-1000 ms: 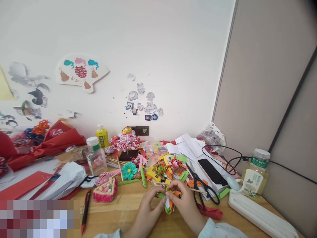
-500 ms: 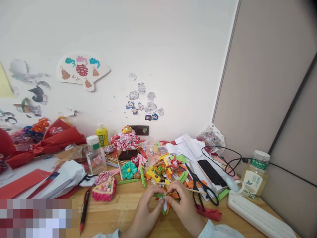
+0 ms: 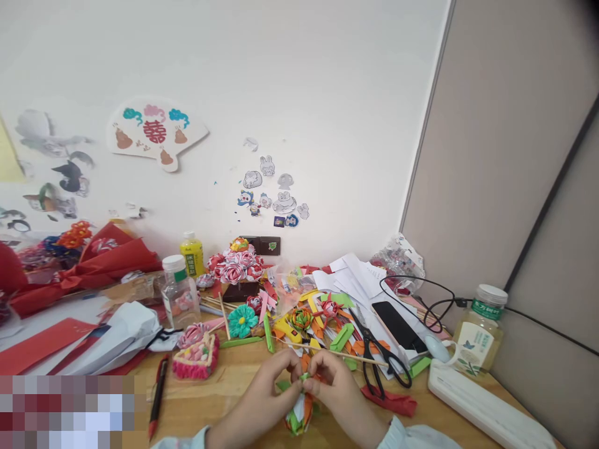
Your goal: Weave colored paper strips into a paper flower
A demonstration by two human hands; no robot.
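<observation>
A person's left hand (image 3: pixel 274 390) and right hand (image 3: pixel 334 386), pale-blue sleeves at the wrists, meet at the near centre of a light-brown wooden table (image 3: pixel 234 396); thumbs and fingertips of both pinch the green far end of a small bundle of folded green, orange and white paper (image 3: pixel 299 415), its wider end angled toward the near edge; the fingers hide part of it. Just beyond the knuckles, a thin pale wooden stick (image 3: pixel 346 354) lies across a heap of folded paper pieces, a green-and-orange paper flower (image 3: pixel 301 318) among them; to the right, black-handled metal scissors (image 3: pixel 367 340) lie near a black-screened smartphone (image 3: pixel 397 325), with a crumpled red strip (image 3: pixel 390 401) nearer the right hand; farther right stand a long white plastic case (image 3: pixel 486 405) and a clear bottle with a green-and-white label (image 3: pixel 480 340); to the left sit a petalled teal flower (image 3: pixel 242 320), a pink-edged box of pastel pieces (image 3: pixel 194 370) and a black-and-red pen (image 3: pixel 160 393); a white fan-shaped card (image 3: pixel 156 134) hangs on the far wall.
</observation>
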